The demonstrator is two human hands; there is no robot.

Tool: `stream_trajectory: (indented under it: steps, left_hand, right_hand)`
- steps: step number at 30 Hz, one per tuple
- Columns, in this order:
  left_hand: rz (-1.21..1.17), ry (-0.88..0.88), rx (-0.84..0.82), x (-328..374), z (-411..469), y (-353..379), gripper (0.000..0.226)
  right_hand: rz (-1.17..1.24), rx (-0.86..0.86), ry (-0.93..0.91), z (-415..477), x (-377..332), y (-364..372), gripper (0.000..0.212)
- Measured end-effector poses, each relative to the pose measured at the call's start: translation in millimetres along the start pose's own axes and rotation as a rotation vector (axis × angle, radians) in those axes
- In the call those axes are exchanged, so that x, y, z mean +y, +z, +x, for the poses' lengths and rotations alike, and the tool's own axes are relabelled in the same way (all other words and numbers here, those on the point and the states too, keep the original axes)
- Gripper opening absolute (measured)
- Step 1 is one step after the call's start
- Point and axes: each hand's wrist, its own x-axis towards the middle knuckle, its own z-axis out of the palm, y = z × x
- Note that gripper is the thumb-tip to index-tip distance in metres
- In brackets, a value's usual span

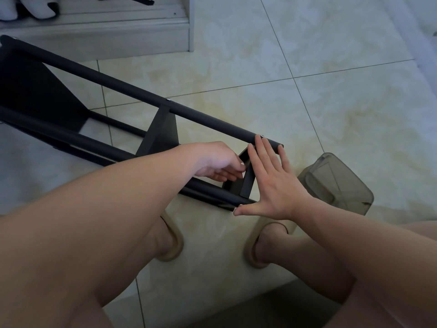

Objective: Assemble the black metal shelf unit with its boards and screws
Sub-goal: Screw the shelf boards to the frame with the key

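- Head view: shelf unit (118, 87) lies on its side on the floor (307, 102), just ahead of my feet, running off to the upper left.
- Far board (35, 91) and middle board (163, 129) sit between the tubes; a screw head (168, 99) shows at the middle joint.
- End board (248, 183) sits at the near end. Can't tell if its screws are in; my guess is not yet.
- Left hand (217, 164) pinches the end board from inside, fingers curled on it.
- Right hand (276, 183) is flat and spread, pressing the near tube ends, holding nothing.
- Likely left: fasten this board, stand the unit up.
- Grey translucent container (338, 183) on the floor beside my right hand; contents unreadable.
- White cabinet (118, 31) top left.
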Motion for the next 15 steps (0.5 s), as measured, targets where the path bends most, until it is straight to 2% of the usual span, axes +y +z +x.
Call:
stream_trajectory:
  steps: [15]
  left_hand:
    - [0.012, 0.012, 0.015, 1.3, -0.6, 0.5, 0.002]
  right_hand:
    - [0.027, -0.024, 0.052, 3.0, 3.2, -3.5, 0.152]
